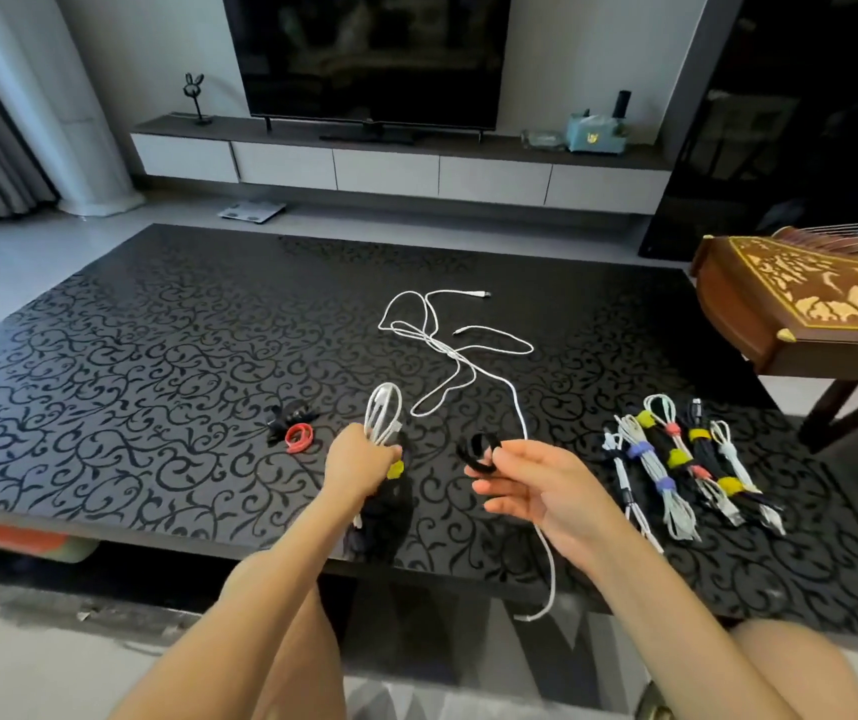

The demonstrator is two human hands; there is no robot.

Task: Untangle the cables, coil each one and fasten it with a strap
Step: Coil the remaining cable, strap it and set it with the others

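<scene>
Hidden or unclear: the lower end of the coiled white cable (384,410) is buried inside the left hand (362,462), so the number of turns cannot be counted. A small yellow tab (394,469) shows at that hand's fingertips; it is too small to tell whether it wraps the coil. A dark mass (380,522) under the left wrist, at the table's near edge, cannot be made out. The loose white cable (447,350) passes behind the right hand (541,491), and contact there cannot be judged. A carved wooden instrument (801,298) beyond the table's right end is cut off by the frame.

Grip: the left hand is fisted round the coil, whose loops stand up out of the fist over the table's near edge. The right hand pinches a black strap (474,452) between thumb and forefinger, with its other fingers loosely spread. The strap curls into a loop, just beside the coil but apart from it.

Task things: the loose cable sprawls in open loops over the middle of the table (131,356). One run trails to the near edge and hangs below it.

Surroundings: a row of strapped bundles (676,459) lies toward the table's right end. Spare straps (294,428), black and red, lie on the table near its near edge, beside the left hand. A television (364,54) stands beyond the table's far edge.
</scene>
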